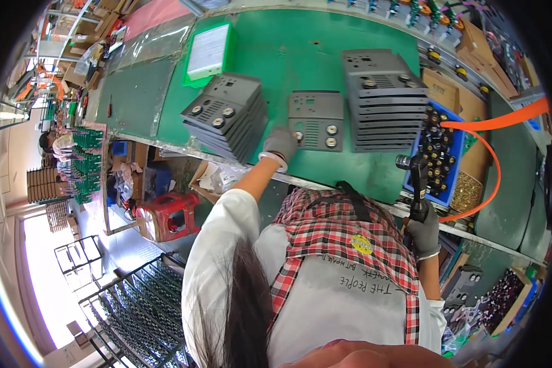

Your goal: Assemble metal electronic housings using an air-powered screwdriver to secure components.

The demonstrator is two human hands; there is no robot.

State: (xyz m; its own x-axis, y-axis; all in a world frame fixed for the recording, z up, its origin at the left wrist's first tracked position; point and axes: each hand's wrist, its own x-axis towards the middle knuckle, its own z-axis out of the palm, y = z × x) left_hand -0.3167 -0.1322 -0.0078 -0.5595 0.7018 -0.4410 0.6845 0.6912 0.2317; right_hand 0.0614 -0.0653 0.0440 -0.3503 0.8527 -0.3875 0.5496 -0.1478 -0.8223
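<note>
A flat grey metal panel (316, 109) with slots, holes and several round brass-and-black fittings lies on the green tabletop in front of me. My left hand (280, 145), in a grey glove, is closed at the panel's lower left edge, its fingertips partly hidden. To the right, my gloved right hand (424, 234) is wrapped round the handle of a black air-powered wrench (418, 179). The tool stands upright, apart from the panel, with its round metal head turned to the left. An orange air hose (498, 173) curves down to near the handle.
Stacks of similar panels stand left (224, 104) and right (386, 92) of the single one. A blue bin (459, 149) of black-and-brass fittings sits at the right, beside a box of small brass parts (466, 191). A green-framed white tray (208, 54) lies at the back left.
</note>
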